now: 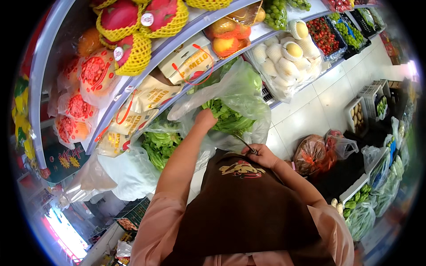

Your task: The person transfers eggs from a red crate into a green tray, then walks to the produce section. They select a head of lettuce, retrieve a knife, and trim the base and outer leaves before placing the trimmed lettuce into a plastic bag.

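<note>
My left hand grips a bunch of leafy green lettuce at its left edge; the fingertips are partly hidden by the leaves. The lettuce lies in an opened clear plastic bag just in front of my apron. In my right hand is a thin, dark metal tool, apparently a narrow knife, whose tip reaches the lower edge of the lettuce. More lettuce sits in plastic to the left of my left forearm.
Tiered shelves hold dragon fruit, pomelo bags and net-wrapped pears beyond my hands. A tiled floor runs along the right. Bagged goods and vegetable crates stand on that side.
</note>
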Tool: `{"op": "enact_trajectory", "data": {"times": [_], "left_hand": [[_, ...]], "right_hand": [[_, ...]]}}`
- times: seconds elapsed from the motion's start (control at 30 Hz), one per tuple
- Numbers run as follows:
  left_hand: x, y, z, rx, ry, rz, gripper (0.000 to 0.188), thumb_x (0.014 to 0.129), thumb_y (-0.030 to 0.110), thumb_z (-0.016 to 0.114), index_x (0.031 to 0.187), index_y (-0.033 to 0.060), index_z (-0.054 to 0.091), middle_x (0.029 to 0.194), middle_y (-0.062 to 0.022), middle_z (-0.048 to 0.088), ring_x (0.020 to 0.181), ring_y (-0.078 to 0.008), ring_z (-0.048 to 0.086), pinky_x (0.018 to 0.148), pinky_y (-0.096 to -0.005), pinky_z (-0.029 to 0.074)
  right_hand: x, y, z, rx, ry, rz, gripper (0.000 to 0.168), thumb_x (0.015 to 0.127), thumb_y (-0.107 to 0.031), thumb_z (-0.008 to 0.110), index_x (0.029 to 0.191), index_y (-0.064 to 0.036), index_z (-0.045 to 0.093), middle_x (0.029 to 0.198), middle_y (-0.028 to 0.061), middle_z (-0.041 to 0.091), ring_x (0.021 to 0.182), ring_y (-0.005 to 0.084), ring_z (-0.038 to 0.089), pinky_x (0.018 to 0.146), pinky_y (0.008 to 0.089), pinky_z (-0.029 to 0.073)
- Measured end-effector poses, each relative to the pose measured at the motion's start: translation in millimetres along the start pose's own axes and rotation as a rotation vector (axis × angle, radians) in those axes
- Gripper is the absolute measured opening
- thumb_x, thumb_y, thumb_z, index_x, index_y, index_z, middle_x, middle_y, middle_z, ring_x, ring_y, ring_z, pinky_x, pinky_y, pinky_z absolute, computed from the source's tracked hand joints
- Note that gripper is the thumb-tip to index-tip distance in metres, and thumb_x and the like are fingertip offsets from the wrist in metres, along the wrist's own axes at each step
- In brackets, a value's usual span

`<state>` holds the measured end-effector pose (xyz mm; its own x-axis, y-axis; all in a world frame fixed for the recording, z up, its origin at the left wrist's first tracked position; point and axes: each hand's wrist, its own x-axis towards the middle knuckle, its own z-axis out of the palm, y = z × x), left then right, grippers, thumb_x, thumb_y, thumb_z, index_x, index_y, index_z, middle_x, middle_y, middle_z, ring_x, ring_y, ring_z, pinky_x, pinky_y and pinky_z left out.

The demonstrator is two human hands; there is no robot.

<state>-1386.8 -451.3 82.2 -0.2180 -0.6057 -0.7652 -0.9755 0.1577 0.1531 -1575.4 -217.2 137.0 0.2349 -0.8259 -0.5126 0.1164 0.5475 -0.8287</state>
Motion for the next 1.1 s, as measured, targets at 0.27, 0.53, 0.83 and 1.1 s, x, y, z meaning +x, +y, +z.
{"op": "enact_trajectory", "data": {"times": [0.27,0.53,0.83,1.1], "left_hand": [[23.8,-25.6,66.9,0.26,0.364,0.049,0.062,0.069,0.028,0.082,0.118,0.0073,0.049,0.119,-0.0145,0.056,0.106,-0.034,0.061,0.086,-0.0451,0.052],[-5.7,-30.5,8.3,-0.037,0.808,0.477,0.036,0.076,0.032,0.07,0.104,0.0091,0.067,0.098,-0.0159,0.067,0.097,-0.0338,0.061,0.083,-0.0445,0.051],[-59.3,-23.4,-67.7,-0.176,0.746,0.833,0.029,0.071,0.019,0.074,0.097,0.0086,0.067,0.088,-0.0138,0.061,0.085,-0.0364,0.057,0.076,-0.0452,0.046],[-107.2,-24.0,-81.9,-0.461,0.182,0.477,0.034,0.079,0.026,0.073,0.112,0.0193,0.067,0.103,-0.0036,0.064,0.094,-0.0182,0.059,0.081,-0.0319,0.046]], "right_hand": [[-3.7,-9.6,-6.8,0.006,0.045,0.019,0.022,0.082,-0.002,0.058,0.103,-0.004,0.066,0.081,0.0068,0.062,0.075,0.0139,0.059,0.071,0.0289,0.048],[-5.1,-16.3,-4.4,0.004,0.101,-0.05,0.023,0.081,-0.005,0.057,0.102,-0.005,0.067,0.08,0.0063,0.061,0.073,0.0144,0.057,0.073,0.0286,0.047],[1.4,-18.5,12.9,0.095,0.123,-0.118,0.021,0.08,-0.006,0.057,0.099,-0.003,0.067,0.077,0.003,0.06,0.074,0.0113,0.055,0.073,0.0265,0.046],[17.8,-19.4,4.7,-0.146,0.461,-0.391,0.018,0.075,-0.003,0.058,0.091,-0.006,0.065,0.111,0.0138,0.057,0.104,0.0302,0.055,0.09,0.0346,0.045]]}}
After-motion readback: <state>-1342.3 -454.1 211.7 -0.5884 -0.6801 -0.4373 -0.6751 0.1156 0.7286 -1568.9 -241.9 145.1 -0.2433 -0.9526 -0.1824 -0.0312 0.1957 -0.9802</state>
